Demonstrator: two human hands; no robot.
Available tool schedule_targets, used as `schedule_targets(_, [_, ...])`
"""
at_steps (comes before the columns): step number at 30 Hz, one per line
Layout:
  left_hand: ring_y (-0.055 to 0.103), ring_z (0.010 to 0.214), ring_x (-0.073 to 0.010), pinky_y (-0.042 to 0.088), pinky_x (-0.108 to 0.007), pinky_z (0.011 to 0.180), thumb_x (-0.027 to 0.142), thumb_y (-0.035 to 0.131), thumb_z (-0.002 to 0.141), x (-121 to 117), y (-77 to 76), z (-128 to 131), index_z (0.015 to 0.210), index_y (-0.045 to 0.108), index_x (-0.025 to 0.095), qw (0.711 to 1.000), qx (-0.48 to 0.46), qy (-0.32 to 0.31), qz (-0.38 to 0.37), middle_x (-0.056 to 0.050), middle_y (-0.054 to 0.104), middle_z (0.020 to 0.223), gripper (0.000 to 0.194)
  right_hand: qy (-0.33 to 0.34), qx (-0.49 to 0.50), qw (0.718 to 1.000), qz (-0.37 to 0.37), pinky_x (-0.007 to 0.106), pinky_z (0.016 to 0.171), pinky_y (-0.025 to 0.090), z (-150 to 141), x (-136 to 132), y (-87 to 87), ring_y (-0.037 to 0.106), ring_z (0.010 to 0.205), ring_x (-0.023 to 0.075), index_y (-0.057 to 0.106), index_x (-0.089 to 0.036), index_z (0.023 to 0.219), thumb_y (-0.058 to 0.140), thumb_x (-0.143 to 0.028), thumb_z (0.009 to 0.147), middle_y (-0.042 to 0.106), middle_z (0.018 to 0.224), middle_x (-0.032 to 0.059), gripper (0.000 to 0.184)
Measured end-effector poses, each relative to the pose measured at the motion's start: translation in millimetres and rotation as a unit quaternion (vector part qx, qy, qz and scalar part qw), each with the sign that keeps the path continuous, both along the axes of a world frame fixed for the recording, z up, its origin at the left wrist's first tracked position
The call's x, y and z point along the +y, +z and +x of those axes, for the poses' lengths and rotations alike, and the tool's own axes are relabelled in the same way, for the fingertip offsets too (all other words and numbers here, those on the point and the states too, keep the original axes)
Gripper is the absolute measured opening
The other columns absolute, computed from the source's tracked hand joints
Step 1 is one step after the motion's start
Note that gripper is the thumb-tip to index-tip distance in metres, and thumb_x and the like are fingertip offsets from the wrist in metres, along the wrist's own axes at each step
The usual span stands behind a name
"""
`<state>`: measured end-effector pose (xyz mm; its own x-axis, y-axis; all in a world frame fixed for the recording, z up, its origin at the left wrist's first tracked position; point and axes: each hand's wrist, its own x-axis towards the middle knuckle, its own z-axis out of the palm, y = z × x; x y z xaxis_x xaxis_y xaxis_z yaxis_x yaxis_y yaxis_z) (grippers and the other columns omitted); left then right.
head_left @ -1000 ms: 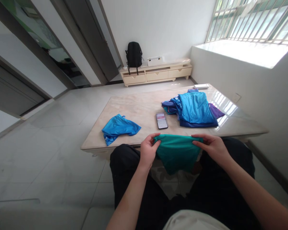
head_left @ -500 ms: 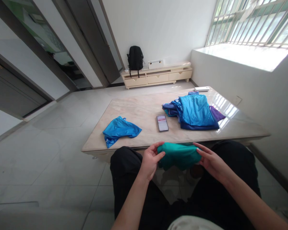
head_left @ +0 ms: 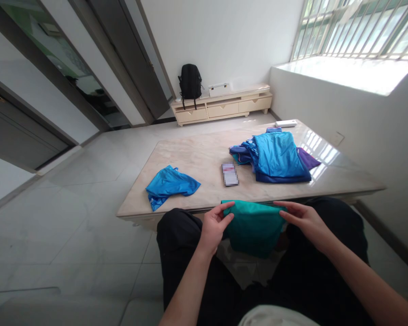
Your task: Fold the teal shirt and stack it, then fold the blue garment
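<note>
Big marble surface (head_left: 204, 158) filling the middle of the frame, low and glossy, near edge right by the knees. Over on its right half, a stack of folded blue and purple clothes (head_left: 277, 156); on the left half, a loose crumpled blue garment (head_left: 170, 183) off on its own, well apart from the stack. Small phone (head_left: 230, 174) lying flat between the two, closer to the stack.

Just below the surface's near edge, lower centre of the frame: teal garment (head_left: 253, 224), stretched out sideways, long axis running left to right across the lap, lower part hanging down between the legs. Not resting on the surface, held just in front of it.

Left hand (head_left: 214, 226) pinched shut on the garment's left top corner, thumb over the hem. Right hand (head_left: 304, 219) clamped on the right top corner, fingers laid fairly flat along the edge. Both equally close, one on each end, top edge pulled taut between them.
</note>
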<state>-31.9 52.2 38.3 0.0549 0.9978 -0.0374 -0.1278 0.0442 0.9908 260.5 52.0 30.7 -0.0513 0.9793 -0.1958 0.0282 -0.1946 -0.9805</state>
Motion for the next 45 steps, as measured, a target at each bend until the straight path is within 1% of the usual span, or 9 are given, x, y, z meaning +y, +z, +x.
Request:
schedule_targets(4, [0.063,0.125,-0.0283,0.049,-0.039,0.108,0.014,0.079,0.075,-2,-9.9,-2,0.125,0.075,0.023,0.989,0.142,-0.009,0.036,-0.01,0.07,0.13,0.05,0.061,-0.012,0.998,-0.012,0.039,0.084,0.061,6,-2,-21.5,0.074,0.095,0.0284,0.073,-0.022,0.128,0.088,-0.052,0.068,0.079,0.109,0.0082,0.068])
schedule_targets(10, [0.069,0.104,-0.0233,0.054,-0.036,0.094,0.004,0.064,0.083,-6,-20.1,0,0.113,0.079,0.024,0.93,0.344,0.015,0.128,-0.007,0.072,0.113,0.039,0.029,-0.219,0.968,0.115,0.039,0.085,0.056,9,-7,-43.0,0.07,0.093,0.0265,0.08,-0.027,0.104,0.074,-0.046,0.083,0.076,0.101,0.0046,0.03])
schedule_targets(18, [0.062,0.118,-0.0263,0.051,-0.04,0.101,0.006,0.061,0.085,-14,-15.7,8,0.096,0.077,0.021,0.904,0.373,0.069,0.198,-0.01,0.063,0.126,0.024,0.004,-0.283,0.934,0.216,0.043,0.1,0.05,8,-13,-27.2,0.063,0.114,0.0292,0.077,-0.027,0.09,0.067,-0.045,0.088,0.065,0.123,0.0074,0.02])
schedule_targets(21, [0.062,0.12,-0.0269,0.049,-0.04,0.103,0.011,0.061,0.09,-22,-2.8,0,0.101,0.076,0.025,0.912,0.361,0.004,0.196,-0.008,0.068,0.127,0.023,0.071,-0.27,0.943,0.181,0.042,0.101,0.05,12,-25,-8.9,0.065,0.113,0.0286,0.073,-0.028,0.099,0.063,-0.043,0.092,0.07,0.122,0.0061,0.019])
schedule_targets(29, [0.072,0.091,-0.0225,0.055,-0.03,0.083,0.023,0.065,0.092,1,65.4,-18,0.101,0.08,0.028,0.92,0.298,-0.203,0.156,-0.004,0.079,0.098,0.018,0.211,-0.279,0.93,0.11,0.032,0.072,0.053,46,-31,63.4,0.067,0.08,0.0234,0.077,-0.028,0.097,0.065,-0.047,0.091,0.076,0.091,0.0037,0.023])
schedule_targets(34, [0.072,0.082,-0.0226,0.054,-0.03,0.072,0.021,0.073,0.082,120,115.1,22,0.094,0.082,0.022,0.902,0.319,-0.158,0.244,-0.004,0.08,0.091,0.015,0.127,-0.334,0.906,0.227,0.032,0.067,0.051,79,80,108.3,0.067,0.072,0.0214,0.08,-0.024,0.096,0.071,-0.054,0.085,0.077,0.085,0.0038,0.033])
schedule_targets(39, [0.07,0.083,-0.0204,0.055,-0.033,0.079,0.016,0.074,0.081,253,218.8,69,0.093,0.079,0.013,0.868,0.309,-0.063,0.384,-0.003,0.077,0.085,0.014,-0.061,-0.44,0.816,0.37,0.03,0.074,0.047,106,198,223.8,0.065,0.07,0.0138,0.079,-0.01,0.102,0.071,-0.048,0.089,0.075,0.08,0.0043,0.041])
schedule_targets(42, [0.069,0.089,-0.0195,0.054,-0.039,0.085,0.018,0.066,0.089,300,277.7,94,0.102,0.075,0.006,0.837,0.295,-0.021,0.46,-0.002,0.071,0.085,0.019,-0.132,-0.468,0.757,0.437,0.029,0.079,0.045,117,233,292.6,0.067,0.079,0.0136,0.076,-0.006,0.112,0.06,-0.058,0.091,0.074,0.085,0.003,0.059])
schedule_targets(45, [0.07,0.09,-0.0183,0.052,-0.04,0.088,0.018,0.06,0.094,325,294.8,116,0.104,0.073,0.005,0.817,0.297,-0.007,0.495,-0.002,0.07,0.086,0.021,-0.164,-0.472,0.727,0.472,0.029,0.084,0.045,128,253,316.1,0.068,0.095,0.0166,0.074,-0.008,0.115,0.059,-0.058,0.09,0.074,0.096,0.0027,0.058])
